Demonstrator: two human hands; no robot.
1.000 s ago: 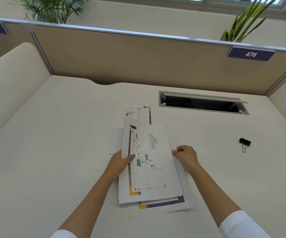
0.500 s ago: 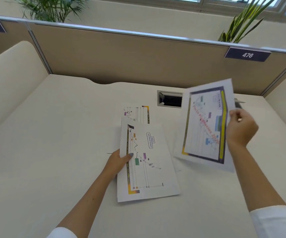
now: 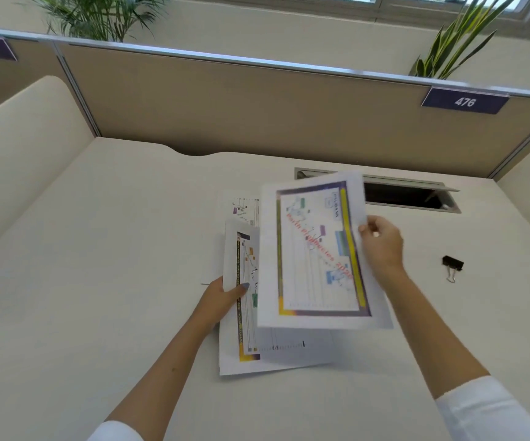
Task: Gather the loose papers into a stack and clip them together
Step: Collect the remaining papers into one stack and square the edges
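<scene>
Step in hand: gathering, not yet clipping; one printed sheet carried in the air above the partial stack, clip untouched.
Next move, as a judgement: lowering the lifted sheet onto the stack with edges matched, then squaring the pile against the worktop before reaching right for the binder clip; calls for a flat descent so the sheet does not slide askew off the lower ones.
Right hand: closed in a pinch on the right long edge of the lifted sheet, thumb on top, fingers curled behind; nothing else touched.
Left hand: thumb pressed on the left margin of the top sheet of the stack, remaining fingers hidden beneath or beside the paper; grip reads as a light hold pinning the pile, though how far the hidden fingers close cannot be told.
Lifted sheet: colour chart with dark and yellow border and red diagonal lettering, somewhat blurred, tilted, overlapping the stack's right half from above and apart from it.
Stack: lying near mid-worktop, sheets fanned unevenly; one further sheet peeking out at the far end, partly covered.
Binder clip: black, with silver handles, lying alone on the worktop well to the right of the right hand.
Risk, as a judgement: fanned edges making a poor bite for the clip unless tapped even first.
Surroundings: open cable hatch just beyond the papers.
</scene>
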